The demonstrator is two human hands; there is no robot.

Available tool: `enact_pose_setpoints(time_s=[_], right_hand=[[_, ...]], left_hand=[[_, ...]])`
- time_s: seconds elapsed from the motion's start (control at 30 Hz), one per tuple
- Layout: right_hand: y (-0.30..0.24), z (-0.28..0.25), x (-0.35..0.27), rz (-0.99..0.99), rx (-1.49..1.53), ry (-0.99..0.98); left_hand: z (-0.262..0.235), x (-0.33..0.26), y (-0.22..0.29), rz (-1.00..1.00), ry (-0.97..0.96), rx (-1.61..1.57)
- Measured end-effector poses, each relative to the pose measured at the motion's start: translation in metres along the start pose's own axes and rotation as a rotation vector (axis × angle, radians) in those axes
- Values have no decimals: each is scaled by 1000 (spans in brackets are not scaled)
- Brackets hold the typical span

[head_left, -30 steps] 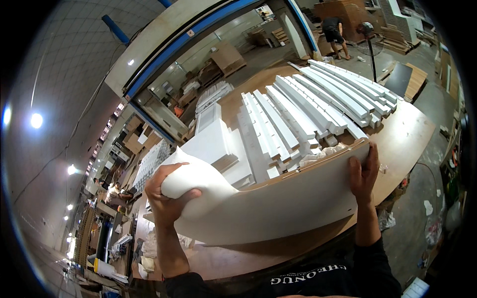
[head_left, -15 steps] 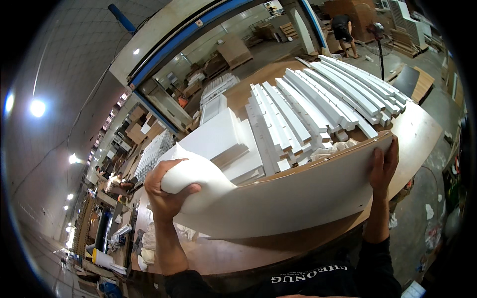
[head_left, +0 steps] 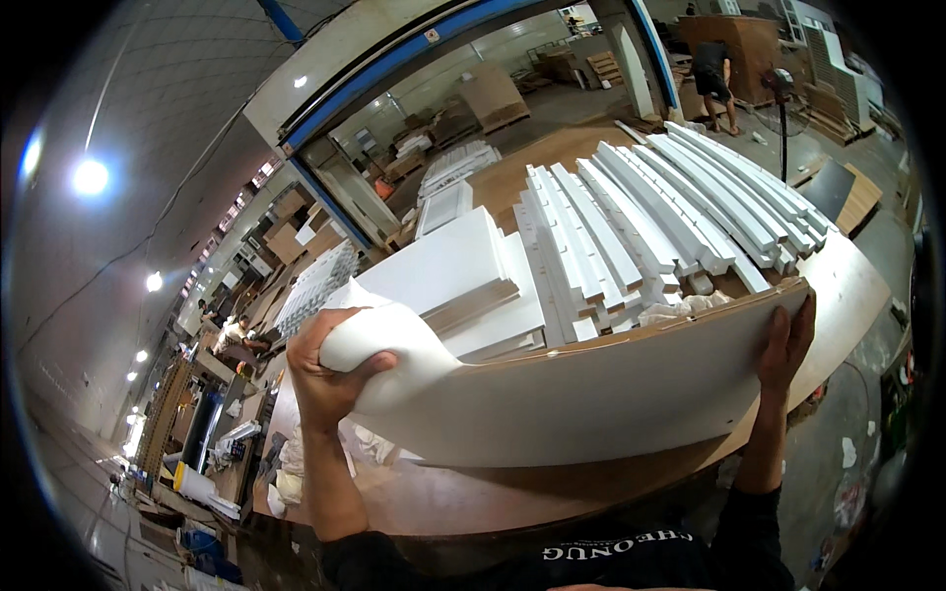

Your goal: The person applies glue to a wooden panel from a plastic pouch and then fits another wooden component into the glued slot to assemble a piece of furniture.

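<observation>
We have the white panel (head_left: 591,414) standing on its long side just before us, over the near part of the counter (head_left: 493,502); whether it touches down, we cannot tell. Our left hand (head_left: 330,369) is curled tight round a bunched white sheet (head_left: 394,345); our right hand (head_left: 786,350) grips the panel's right end. Since a second ago, more brown edge (head_left: 611,340) shows between sheet and right hand, so the sheet is probably peeling back. Beyond lie stacked boards (head_left: 424,276) and white bars (head_left: 650,202).
</observation>
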State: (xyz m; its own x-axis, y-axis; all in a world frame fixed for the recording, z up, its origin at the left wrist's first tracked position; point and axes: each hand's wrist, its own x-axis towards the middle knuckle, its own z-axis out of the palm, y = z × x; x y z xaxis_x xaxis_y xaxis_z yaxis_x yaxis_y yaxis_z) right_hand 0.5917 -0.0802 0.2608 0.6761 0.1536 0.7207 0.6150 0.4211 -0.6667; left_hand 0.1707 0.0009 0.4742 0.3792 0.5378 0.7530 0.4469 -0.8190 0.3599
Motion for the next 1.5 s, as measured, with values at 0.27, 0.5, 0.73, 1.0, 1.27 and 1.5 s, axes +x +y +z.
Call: enact_pose_setpoints(time_s=[0.27, 0.5, 0.73, 1.0, 1.27, 1.5], right_hand=[[-2, -5, 1, 64, 17, -81], [28, -8, -7, 121, 51, -11], [28, -9, -6, 96, 72, -30], [29, -11, -5, 80, 87, -40], [34, -12, -5, 92, -14, -24], [47, -12, -5, 147, 47, 25]], left_hand=[[-19, -9, -8, -5, 27, 16], [-32, -15, -12, -68, 35, 47], [-43, -25, -19, -156, 71, 50], [-53, -30, -22, -177, 100, 84], [-69, -37, -30, -180, 113, 210], [-86, -47, -43, -222, 144, 239]])
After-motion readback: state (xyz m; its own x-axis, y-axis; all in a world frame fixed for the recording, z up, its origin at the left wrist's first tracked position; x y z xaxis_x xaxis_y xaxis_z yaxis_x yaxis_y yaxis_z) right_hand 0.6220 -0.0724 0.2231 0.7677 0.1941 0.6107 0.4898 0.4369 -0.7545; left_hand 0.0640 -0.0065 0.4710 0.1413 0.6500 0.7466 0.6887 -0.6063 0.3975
